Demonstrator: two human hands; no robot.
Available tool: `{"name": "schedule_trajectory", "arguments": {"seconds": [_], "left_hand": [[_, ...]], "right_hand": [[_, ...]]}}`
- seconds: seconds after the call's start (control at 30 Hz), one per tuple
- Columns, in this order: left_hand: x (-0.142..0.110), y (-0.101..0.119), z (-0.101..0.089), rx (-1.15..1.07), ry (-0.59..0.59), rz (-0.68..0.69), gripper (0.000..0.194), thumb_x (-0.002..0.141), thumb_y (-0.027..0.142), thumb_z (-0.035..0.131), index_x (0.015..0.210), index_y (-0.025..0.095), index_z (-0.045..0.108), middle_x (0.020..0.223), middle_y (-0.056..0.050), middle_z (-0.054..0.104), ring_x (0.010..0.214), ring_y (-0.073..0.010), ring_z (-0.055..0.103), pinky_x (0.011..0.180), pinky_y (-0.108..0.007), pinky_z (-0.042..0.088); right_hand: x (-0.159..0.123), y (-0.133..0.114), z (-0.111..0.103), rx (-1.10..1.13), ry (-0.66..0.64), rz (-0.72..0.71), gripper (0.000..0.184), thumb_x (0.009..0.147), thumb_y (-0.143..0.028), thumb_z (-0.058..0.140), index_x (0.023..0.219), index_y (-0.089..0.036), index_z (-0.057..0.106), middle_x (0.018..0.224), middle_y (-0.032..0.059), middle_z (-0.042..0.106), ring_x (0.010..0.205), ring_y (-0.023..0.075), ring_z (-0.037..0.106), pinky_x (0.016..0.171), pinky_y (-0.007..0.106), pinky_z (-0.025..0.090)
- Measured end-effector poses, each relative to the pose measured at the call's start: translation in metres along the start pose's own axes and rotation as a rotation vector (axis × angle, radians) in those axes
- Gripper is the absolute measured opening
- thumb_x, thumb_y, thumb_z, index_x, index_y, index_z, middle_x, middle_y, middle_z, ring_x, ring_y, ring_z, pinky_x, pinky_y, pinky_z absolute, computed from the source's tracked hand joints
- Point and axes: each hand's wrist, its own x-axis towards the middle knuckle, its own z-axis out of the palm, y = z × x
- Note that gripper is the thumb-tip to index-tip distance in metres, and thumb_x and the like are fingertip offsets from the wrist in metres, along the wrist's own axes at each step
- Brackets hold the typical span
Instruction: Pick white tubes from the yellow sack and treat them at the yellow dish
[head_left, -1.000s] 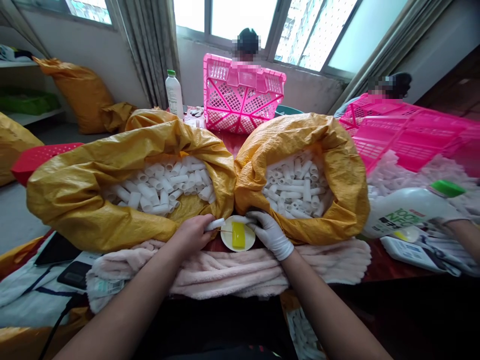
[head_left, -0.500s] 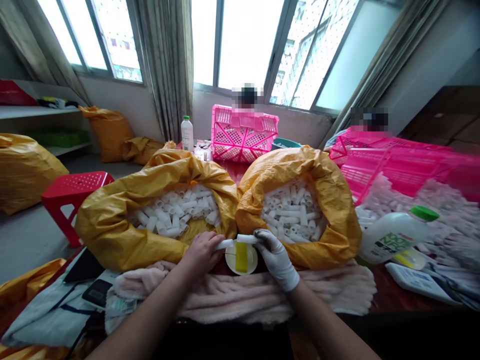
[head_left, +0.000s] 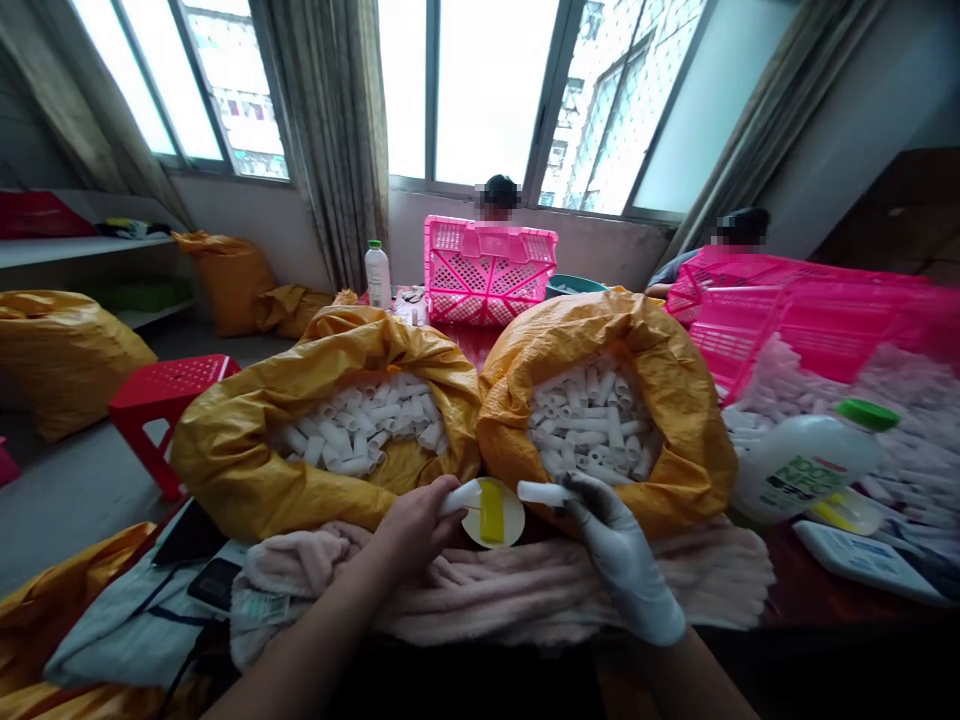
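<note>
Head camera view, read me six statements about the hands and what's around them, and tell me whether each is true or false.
1. The right hand is gloved. True.
2. The left hand is gloved too. False: it is bare.
3. The right-hand tube and the left-hand tube are touching. False: a gap separates them.
4. A yellow strip lies on the round dish. True.
5. Both the left sack and the right sack have white tubes inside. True.
6. The red stool stands at the right of the view. False: it stands at the left.
</note>
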Motion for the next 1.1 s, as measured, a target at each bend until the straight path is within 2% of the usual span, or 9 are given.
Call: {"name": "schedule_trajectory", "arguments": {"seconds": [0.13,0.27,0.43,0.57,0.73,0.83,0.93,1.0,1.1], "left_hand": [[0.005,-0.014,-0.018,0.276,0.064,-0.108,0.014,0.079,0.023,0.044,0.087,0.018,0.055,0.084,-0.005,0.059,0.081,-0.0172,0.054,0.074,-0.028,0.042],[0.014,-0.034,-0.037,0.489,-0.037,-0.237,0.019,0.074,0.021,0.047,0.092,0.016,0.054,0.092,-0.009,0.058,0.088,-0.022,0.053,0.078,-0.032,0.041],[0.04,-0.052,-0.056,0.602,-0.108,-0.234,0.027,0.077,0.016,0.041,0.1,0.016,0.055,0.098,-0.013,0.058,0.094,-0.0241,0.054,0.079,-0.034,0.041],[0.071,-0.065,-0.057,0.647,-0.245,-0.327,0.017,0.067,0.01,0.05,0.078,0.014,0.063,0.081,-0.014,0.063,0.077,-0.0242,0.059,0.069,-0.034,0.045],[0.086,-0.074,-0.051,0.618,-0.288,-0.364,0.006,0.062,0.011,0.056,0.065,0.011,0.062,0.073,-0.013,0.063,0.07,-0.0226,0.059,0.064,-0.034,0.045],[0.086,-0.074,-0.062,0.531,-0.318,-0.333,0.015,0.065,0.014,0.052,0.072,0.01,0.065,0.072,-0.012,0.064,0.067,-0.022,0.059,0.063,-0.032,0.045],[0.078,-0.066,-0.082,0.41,-0.313,-0.244,0.04,0.07,0.021,0.05,0.11,0.015,0.056,0.094,-0.007,0.064,0.081,-0.0193,0.059,0.071,-0.026,0.045],[0.064,-0.053,-0.09,0.329,-0.211,-0.185,0.05,0.073,0.025,0.047,0.123,0.019,0.045,0.105,-0.006,0.06,0.091,-0.018,0.057,0.078,-0.025,0.044],[0.034,-0.024,-0.08,0.316,-0.023,-0.101,0.035,0.078,0.032,0.043,0.108,0.02,0.055,0.104,-0.007,0.058,0.092,-0.0196,0.055,0.083,-0.03,0.042]], "right_hand": [[-0.013,0.024,-0.013,0.102,0.045,0.182,0.028,0.061,-0.034,0.072,0.086,-0.023,0.066,0.093,0.0042,0.068,0.082,0.0212,0.064,0.076,0.038,0.053],[-0.016,0.054,-0.018,0.211,0.105,0.307,0.031,0.059,-0.034,0.074,0.086,-0.023,0.065,0.091,0.0024,0.068,0.08,0.0203,0.064,0.076,0.036,0.053],[-0.016,0.058,-0.018,0.138,0.088,0.255,0.033,0.058,-0.038,0.073,0.086,-0.022,0.067,0.09,0.0046,0.069,0.081,0.0217,0.064,0.072,0.034,0.054],[-0.016,0.05,-0.019,0.11,0.063,0.216,0.033,0.058,-0.041,0.072,0.085,-0.021,0.067,0.089,0.0056,0.069,0.081,0.0223,0.063,0.072,0.035,0.054],[-0.016,0.054,-0.022,0.141,0.05,0.228,0.034,0.058,-0.041,0.073,0.085,-0.021,0.067,0.089,0.0054,0.069,0.081,0.0223,0.063,0.072,0.036,0.054],[-0.015,0.058,-0.023,0.167,0.045,0.246,0.033,0.059,-0.04,0.073,0.085,-0.021,0.067,0.09,0.0051,0.069,0.084,0.0221,0.063,0.078,0.037,0.052],[-0.016,0.062,-0.024,0.179,0.044,0.247,0.029,0.062,-0.038,0.071,0.086,-0.022,0.066,0.092,0.0047,0.068,0.086,0.0216,0.062,0.082,0.037,0.05],[-0.02,0.061,-0.025,0.154,0.096,0.195,0.025,0.066,-0.037,0.068,0.087,-0.023,0.066,0.093,0.0043,0.068,0.087,0.0214,0.062,0.082,0.038,0.05],[-0.033,0.047,-0.025,0.056,0.179,-0.008,0.019,0.073,-0.032,0.062,0.091,-0.028,0.064,0.099,0.0025,0.066,0.092,0.0204,0.061,0.084,0.039,0.05]]}}
